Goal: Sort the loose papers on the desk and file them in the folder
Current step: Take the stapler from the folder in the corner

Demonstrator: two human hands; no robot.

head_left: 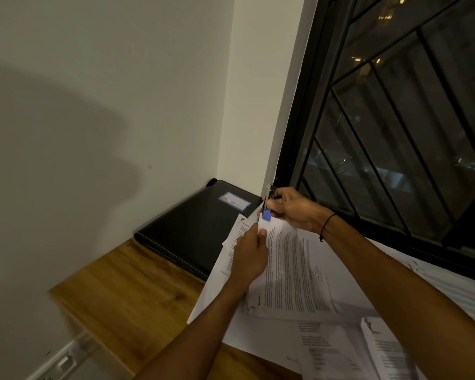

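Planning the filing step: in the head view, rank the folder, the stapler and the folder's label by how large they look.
1. folder, by far the largest
2. stapler, in the right hand; partly hidden, so its size is unsure
3. label, looks about the stapler's size; too close to rank

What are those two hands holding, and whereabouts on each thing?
The right hand grips a small stapler around its body. The left hand pinches the top corner of a printed sheet, at the stapler's blue mouth.
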